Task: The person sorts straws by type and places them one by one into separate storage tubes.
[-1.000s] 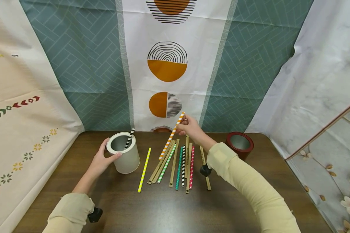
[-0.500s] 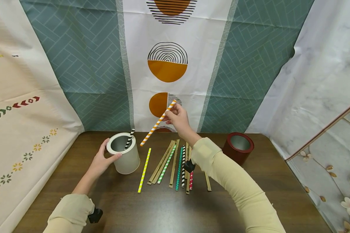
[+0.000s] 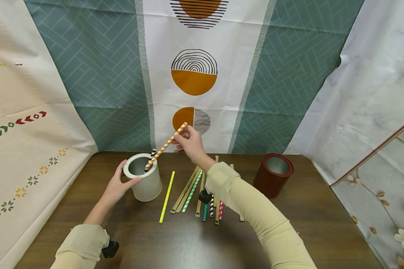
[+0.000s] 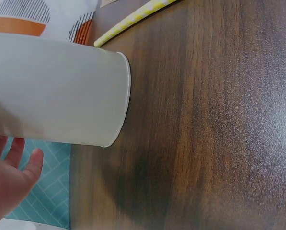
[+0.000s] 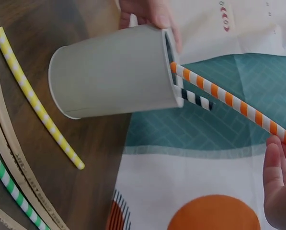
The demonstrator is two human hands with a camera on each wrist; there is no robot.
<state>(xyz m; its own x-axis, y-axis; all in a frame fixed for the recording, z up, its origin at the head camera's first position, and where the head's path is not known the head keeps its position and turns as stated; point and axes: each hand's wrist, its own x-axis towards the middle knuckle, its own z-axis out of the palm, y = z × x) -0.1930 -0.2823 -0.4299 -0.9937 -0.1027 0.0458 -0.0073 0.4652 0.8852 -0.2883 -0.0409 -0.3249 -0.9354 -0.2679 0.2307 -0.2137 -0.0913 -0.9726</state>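
My right hand (image 3: 190, 145) pinches an orange-and-white striped paper straw (image 3: 170, 141) near its upper end. The straw slants down to the left, its lower tip right at the mouth of a white can (image 3: 148, 189). A black-and-white striped straw (image 5: 198, 99) leans inside that can, its top poking above the rim. On the can's left side my left hand (image 3: 116, 186) grips it, thumb at the front of the rim and fingers around the far side. The can stands upright on the table. A yellow straw with white dots (image 3: 167, 198) lies just right of it.
Several paper-wrapped straws (image 3: 185, 190) lie mid-table among a green-striped straw (image 3: 192, 191), a teal one, a black-striped one and a pink dotted straw (image 3: 220, 210), partly under my right forearm. A dark red can (image 3: 268, 183) stands at the back right. Patterned cloth hangs behind the table.
My right hand has carried the orange-striped straw leftward from above the straws to the white can's mouth, tilting it more. The left hand has stayed on the can.
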